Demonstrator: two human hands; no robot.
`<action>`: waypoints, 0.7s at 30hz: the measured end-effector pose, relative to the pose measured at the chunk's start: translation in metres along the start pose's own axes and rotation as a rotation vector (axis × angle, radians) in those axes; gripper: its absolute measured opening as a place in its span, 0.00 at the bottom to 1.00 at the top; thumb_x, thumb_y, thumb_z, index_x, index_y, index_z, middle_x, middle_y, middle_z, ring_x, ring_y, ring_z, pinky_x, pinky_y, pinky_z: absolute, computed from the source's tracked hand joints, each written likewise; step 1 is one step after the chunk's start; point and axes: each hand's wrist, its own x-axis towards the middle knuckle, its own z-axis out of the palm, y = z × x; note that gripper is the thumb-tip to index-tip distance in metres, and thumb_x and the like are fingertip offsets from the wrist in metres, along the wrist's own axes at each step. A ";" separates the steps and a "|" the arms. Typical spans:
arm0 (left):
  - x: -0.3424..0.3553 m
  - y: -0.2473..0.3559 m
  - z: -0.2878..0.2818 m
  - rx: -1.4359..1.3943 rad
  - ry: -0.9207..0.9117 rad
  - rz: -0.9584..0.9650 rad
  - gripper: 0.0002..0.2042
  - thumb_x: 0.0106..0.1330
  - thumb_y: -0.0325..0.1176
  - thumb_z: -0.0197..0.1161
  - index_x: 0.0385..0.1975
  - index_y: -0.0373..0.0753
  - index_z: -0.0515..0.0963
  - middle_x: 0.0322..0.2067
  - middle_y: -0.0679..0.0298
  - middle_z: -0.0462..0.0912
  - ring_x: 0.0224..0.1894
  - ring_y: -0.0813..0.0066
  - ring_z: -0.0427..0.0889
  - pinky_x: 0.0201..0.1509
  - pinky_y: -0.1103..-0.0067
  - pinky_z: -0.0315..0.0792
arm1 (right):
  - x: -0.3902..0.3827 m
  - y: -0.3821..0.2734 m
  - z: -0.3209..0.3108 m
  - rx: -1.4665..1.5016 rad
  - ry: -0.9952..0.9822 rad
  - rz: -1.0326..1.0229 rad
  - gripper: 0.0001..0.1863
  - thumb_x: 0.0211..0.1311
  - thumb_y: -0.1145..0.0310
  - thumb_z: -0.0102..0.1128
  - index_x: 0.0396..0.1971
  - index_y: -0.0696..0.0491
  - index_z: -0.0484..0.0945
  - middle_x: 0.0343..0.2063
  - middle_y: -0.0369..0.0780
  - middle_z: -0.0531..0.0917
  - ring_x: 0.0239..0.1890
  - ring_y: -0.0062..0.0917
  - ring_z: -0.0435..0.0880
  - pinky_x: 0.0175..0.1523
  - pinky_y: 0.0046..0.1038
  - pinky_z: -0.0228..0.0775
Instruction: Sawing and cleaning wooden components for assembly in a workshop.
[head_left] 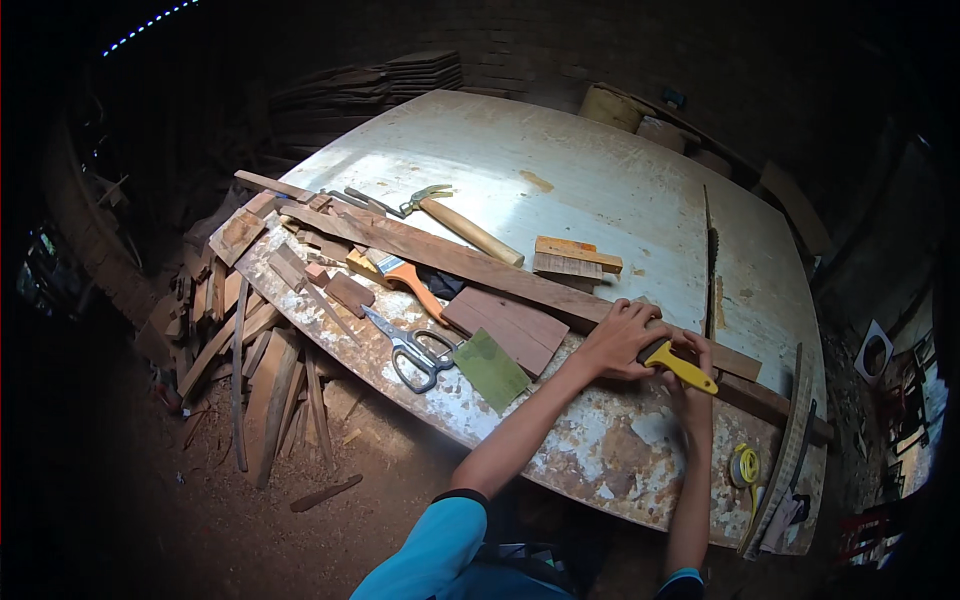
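Note:
On the long wooden plank (480, 270), my left hand (625, 340) has its fingers wrapped round a yellow-handled tool (685, 368) with a dark end; the working end is hidden. My right hand (697, 350) is curled at the plank just behind that handle, and exactly what it grips is unclear. Left of my hands lie a green rectangular sheet (490, 370), a reddish board (505, 330), black-handled scissors (415, 358) and an orange-handled brush (420, 290). Beyond the plank are a hammer (470, 230), short blocks (575, 258) and a long saw blade (710, 260).
The worn tabletop (610, 150) has a yellow tape measure (745, 467) and long strips (795, 420) at its right end. Offcuts (270, 390) lean against the left edge and lie on the floor. Stacked boards (400, 80) and sacks (610, 105) stand behind.

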 end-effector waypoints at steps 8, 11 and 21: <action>0.002 -0.001 -0.003 -0.389 0.102 -0.318 0.22 0.56 0.38 0.54 0.53 0.42 0.71 0.29 0.55 0.78 0.40 0.59 0.75 0.54 0.70 0.61 | 0.014 0.033 -0.029 -1.017 0.121 -0.064 0.37 0.46 0.54 0.66 0.57 0.49 0.65 0.50 0.43 0.70 0.57 0.39 0.66 0.68 0.42 0.43; 0.012 0.011 -0.023 -0.557 0.050 -0.375 0.20 0.53 0.34 0.59 0.48 0.39 0.75 0.30 0.56 0.80 0.36 0.64 0.79 0.44 0.71 0.70 | 0.012 0.026 -0.028 -1.129 0.160 -0.128 0.29 0.40 0.65 0.70 0.47 0.51 0.73 0.40 0.44 0.73 0.48 0.38 0.70 0.61 0.41 0.55; -0.010 0.040 -0.059 -0.748 0.251 -0.464 0.11 0.56 0.36 0.63 0.31 0.34 0.79 0.27 0.61 0.81 0.32 0.75 0.79 0.38 0.78 0.72 | 0.003 0.008 -0.042 -1.178 0.281 -0.225 0.26 0.28 0.75 0.72 0.34 0.53 0.71 0.31 0.41 0.76 0.39 0.36 0.74 0.46 0.34 0.64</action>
